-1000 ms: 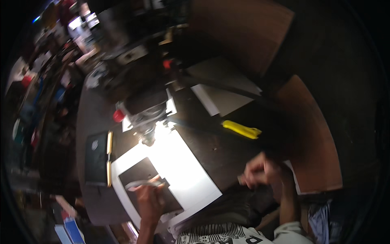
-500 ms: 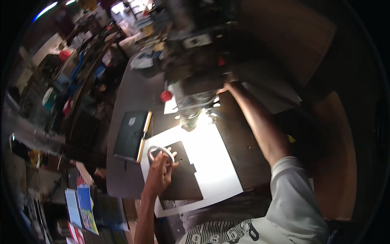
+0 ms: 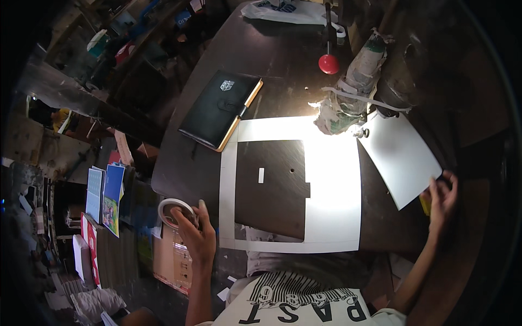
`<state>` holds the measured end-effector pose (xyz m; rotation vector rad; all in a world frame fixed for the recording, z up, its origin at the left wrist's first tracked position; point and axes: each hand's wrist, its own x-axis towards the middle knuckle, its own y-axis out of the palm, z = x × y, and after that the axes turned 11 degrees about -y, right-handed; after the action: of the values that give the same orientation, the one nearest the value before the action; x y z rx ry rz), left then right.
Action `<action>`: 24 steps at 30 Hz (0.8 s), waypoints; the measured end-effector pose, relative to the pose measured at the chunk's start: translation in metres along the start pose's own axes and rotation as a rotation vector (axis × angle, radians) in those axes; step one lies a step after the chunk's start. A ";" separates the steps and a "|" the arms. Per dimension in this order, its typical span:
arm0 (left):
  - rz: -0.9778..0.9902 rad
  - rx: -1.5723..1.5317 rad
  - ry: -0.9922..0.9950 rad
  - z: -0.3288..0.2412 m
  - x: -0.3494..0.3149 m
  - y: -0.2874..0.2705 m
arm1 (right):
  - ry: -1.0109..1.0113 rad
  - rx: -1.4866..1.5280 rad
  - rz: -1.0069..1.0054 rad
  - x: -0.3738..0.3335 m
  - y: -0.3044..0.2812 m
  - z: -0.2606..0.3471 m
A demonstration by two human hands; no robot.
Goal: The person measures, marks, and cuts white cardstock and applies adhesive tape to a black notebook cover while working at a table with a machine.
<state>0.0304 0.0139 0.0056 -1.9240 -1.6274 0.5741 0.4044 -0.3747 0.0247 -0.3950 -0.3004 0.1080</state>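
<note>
- Dark table [image 3: 187, 171] here, brightly lit around the machine [image 3: 361, 81] at upper right, with stacked books [image 3: 115, 187] down in the gloom on the left.
- Right hand [image 3: 443, 198] out on the far right: thumb and fingers pinching the near right corner of a white sheet [image 3: 402, 160].
- That sheet lies up and to the left of the right hand, its long axis slanting from the machine down toward the fingers; this hand is clearly the nearer one. Whether the sheet rests flat or is lifted, I can't tell.
- Pose on that side: forearm coming up from the lower right, arm stretched out.
- Over to the left hand [image 3: 198, 231]: forearm nearly upright, fingers curled on a tape roll [image 3: 175, 201], thumb standing apart.
- Between the hands, a white frame [image 3: 334, 220] with a big rectangular opening, its lower edge hanging past the table; the left hand is just beside its near left corner.
- Inside the opening, a small white strip [image 3: 261, 175].
- Farther out, a black notebook [image 3: 220, 108] by the frame's upper left corner, a red knob [image 3: 328, 64] above, and a plastic bag [image 3: 288, 13] at the back.
</note>
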 end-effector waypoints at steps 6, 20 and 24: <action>0.308 -0.013 -0.205 -0.010 -0.028 -0.005 | 0.103 -0.066 -0.111 -0.081 0.014 0.023; 0.164 0.289 0.331 -0.020 0.102 0.009 | 0.147 0.098 -0.152 -0.140 0.037 0.052; -0.038 0.532 0.351 0.005 0.150 0.005 | 0.195 0.128 -0.053 -0.147 0.055 0.055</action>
<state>0.0570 0.1616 0.0027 -1.4941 -1.1446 0.5486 0.2458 -0.3278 0.0118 -0.2679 -0.1108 0.0360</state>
